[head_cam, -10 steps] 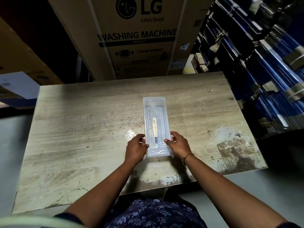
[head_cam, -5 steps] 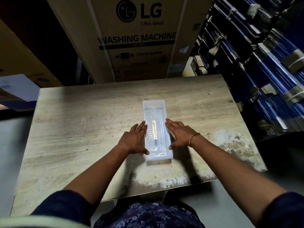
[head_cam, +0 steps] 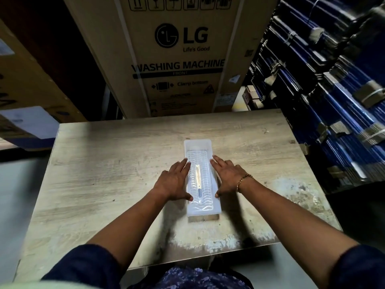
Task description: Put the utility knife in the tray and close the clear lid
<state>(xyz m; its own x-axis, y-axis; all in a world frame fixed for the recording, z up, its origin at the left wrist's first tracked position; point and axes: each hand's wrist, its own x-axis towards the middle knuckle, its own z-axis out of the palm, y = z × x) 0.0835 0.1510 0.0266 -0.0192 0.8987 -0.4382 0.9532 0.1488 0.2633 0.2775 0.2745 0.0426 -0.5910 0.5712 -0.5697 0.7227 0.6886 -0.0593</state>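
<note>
Flanking long translucent white plastic tray point(head_cam: 201, 210) on worn wooden table point(head_cam: 108, 174): left hand point(head_cam: 174, 181), right hand point(head_cam: 227, 176), spread flat, steadying. Slim yellow utility knife point(head_cam: 198, 180) inside, under ribbed clear lid point(head_cam: 206, 163), apparently closed.

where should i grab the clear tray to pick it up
Take the long clear plastic tray by its two long side walls near mid-length, one hand from each side, where the left hand and right hand now lie flat. It is narrow and lies pointing away from you, so the end walls would give poorer balance.
</note>
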